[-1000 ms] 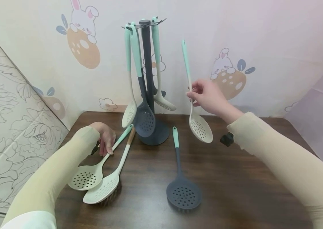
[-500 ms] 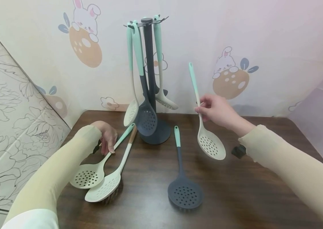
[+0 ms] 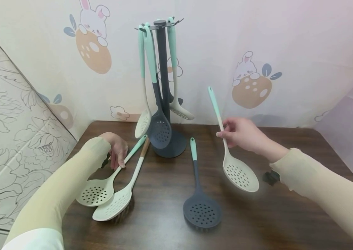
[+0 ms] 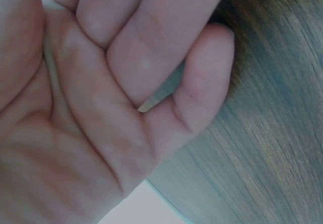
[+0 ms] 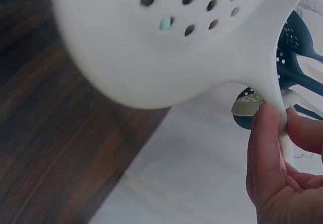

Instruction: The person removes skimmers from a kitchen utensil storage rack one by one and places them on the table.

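Observation:
On the right side, my right hand (image 3: 245,135) pinches the shaft of a cream skimmer (image 3: 241,177) with a mint handle. Its perforated head tilts down to the right, above the table. The right wrist view shows the thumb and fingers closed on its shaft (image 5: 282,125). At the left, my left hand (image 3: 117,150) rests over the shaft of another cream skimmer (image 3: 94,193) lying on the table. Its fingers are loosely bent, and the left wrist view shows nothing held in the palm. A white slotted turner (image 3: 114,205) with a wood-toned grip lies beside that skimmer.
A dark rack (image 3: 163,69) stands at the back with several mint-handled utensils hanging, including a dark slotted spoon (image 3: 160,131). A dark skimmer (image 3: 202,211) lies mid-table. The brown table (image 3: 161,184) meets a patterned wall (image 3: 201,62) behind.
My right hand has come down and to the right, carrying the cream skimmer lower toward the table. The left hand and the lying utensils have stayed in place.

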The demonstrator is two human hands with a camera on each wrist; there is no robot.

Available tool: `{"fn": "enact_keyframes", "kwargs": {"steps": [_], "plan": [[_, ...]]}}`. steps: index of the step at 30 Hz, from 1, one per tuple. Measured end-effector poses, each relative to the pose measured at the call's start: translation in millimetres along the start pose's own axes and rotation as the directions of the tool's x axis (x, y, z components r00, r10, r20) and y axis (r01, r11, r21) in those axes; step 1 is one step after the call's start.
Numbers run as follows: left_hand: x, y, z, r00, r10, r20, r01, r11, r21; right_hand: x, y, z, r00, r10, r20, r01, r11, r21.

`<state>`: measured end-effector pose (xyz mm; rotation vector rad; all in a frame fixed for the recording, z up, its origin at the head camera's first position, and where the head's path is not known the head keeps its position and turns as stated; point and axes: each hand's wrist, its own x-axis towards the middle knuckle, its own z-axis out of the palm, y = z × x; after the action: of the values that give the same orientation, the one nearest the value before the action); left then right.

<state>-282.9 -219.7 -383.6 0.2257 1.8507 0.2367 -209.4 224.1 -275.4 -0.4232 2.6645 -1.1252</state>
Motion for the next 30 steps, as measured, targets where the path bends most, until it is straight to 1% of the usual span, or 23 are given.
{"fn": "enact_keyframes", "kwargs": {"steps": [8,12,14,15,18,21,22,25,27,28,30], "plan": [[-0.5,0.6,1.0,1.0,0.0,-0.013,0.0,1.0,-0.017,-14.0,9.3,3.6,0.997,0.055,0.056,-0.052,0.997,-0.065],[-0.2,0.4,1.0,1.0,-0.001,-0.017,0.0,1.0,-0.019,-18.9,18.2,4.8,0.995,0.073,0.073,-0.069,0.996,-0.06],[1.6,0.0,-0.1,1.0,-0.001,-0.003,0.001,1.0,-0.006,-21.3,22.2,5.4,0.993,0.081,0.081,-0.076,0.996,-0.053],[3.1,-0.5,-0.8,1.0,-0.001,0.005,0.001,1.0,0.002,-22.5,24.1,5.7,0.993,0.083,0.085,-0.079,0.996,-0.048],[22.8,-13.9,-8.4,1.0,-0.009,0.018,0.008,1.0,0.022,-26.3,29.3,7.5,0.991,0.096,0.098,-0.093,0.995,-0.03],[30.8,-18.8,-11.1,1.0,-0.007,0.019,0.007,0.999,0.036,-29.8,34.3,10.1,0.988,0.104,0.118,-0.104,0.995,-0.002],[30.9,-18.7,-10.7,1.0,-0.01,0.015,0.01,0.999,0.031,-30.9,35.9,11.2,0.987,0.106,0.124,-0.107,0.994,0.005],[12.8,-5.8,-3.0,1.0,-0.011,0.005,0.011,1.0,0.007,-33.4,40.8,14.2,0.984,0.114,0.139,-0.119,0.993,0.025],[7.2,-2.7,-0.5,1.0,-0.018,-0.006,0.018,1.0,-0.008,-34.7,43.9,16.2,0.982,0.123,0.144,-0.128,0.991,0.029],[1.3,1.3,1.4,1.0,-0.02,-0.008,0.019,1.0,-0.015,-35.2,45.3,17.3,0.981,0.127,0.144,-0.133,0.991,0.031],[-2.9,3.6,1.7,1.0,-0.014,-0.004,0.014,1.0,-0.007,-35.8,48.1,19.8,0.979,0.136,0.15,-0.143,0.989,0.034]]}}
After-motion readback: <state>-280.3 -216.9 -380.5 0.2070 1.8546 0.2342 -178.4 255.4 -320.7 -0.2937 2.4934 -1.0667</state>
